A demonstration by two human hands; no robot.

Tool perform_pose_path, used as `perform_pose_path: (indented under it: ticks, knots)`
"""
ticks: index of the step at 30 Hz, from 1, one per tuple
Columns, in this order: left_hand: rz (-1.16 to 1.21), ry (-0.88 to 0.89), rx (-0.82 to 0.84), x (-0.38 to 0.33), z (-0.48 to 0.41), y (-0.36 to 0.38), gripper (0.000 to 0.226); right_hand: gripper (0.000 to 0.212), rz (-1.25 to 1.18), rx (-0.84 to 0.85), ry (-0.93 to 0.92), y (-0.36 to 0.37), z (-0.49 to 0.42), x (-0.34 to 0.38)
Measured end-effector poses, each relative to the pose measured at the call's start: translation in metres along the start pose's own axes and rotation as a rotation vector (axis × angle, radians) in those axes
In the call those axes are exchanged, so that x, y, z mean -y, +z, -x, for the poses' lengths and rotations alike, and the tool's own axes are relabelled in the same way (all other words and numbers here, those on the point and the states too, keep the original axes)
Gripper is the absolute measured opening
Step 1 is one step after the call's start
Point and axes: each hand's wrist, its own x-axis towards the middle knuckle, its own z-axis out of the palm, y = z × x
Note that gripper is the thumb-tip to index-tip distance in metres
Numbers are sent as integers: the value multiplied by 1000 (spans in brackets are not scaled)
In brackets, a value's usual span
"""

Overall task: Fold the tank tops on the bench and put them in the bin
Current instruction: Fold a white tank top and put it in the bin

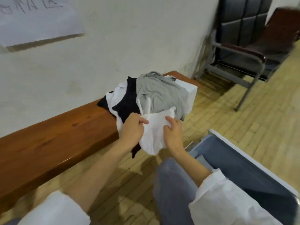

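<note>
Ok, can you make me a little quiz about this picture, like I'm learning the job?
1. True or false: the left hand and the right hand both hold the white tank top.
2. Which tank top is topmost on the bench? A) the grey tank top B) a red one C) a green one
3. Fill in: the bin stands on the person's ____ side.
Key: 1 true; 2 A; 3 right.

The person wears white sleeves (elbow-length) and blue jeans.
</note>
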Motion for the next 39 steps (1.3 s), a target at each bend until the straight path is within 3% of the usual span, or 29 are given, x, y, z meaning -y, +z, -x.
perform_pose_path:
  ticks: [8,13,18,24,33,39]
  knots:
    - [-28,159,249,-91,9,161,34,45,18,-278,248,-138,2,-118]
    - [-29,119,443,-102,20,241,43,46,35,-329,359,-173,14,-186]
    - [-45,105,649,-95,45,310,51,46,92,-337,427,-181,24,-246]
    - [-277,247,690,-69,39,352,53,47,134,-292,540,-170,27,-298]
    - [-343,137,943,-28,12,411,64,51,224,-137,658,-158,21,-371]
    - [-325,21,982,1,-10,456,67,52,248,-109,717,-148,6,-426]
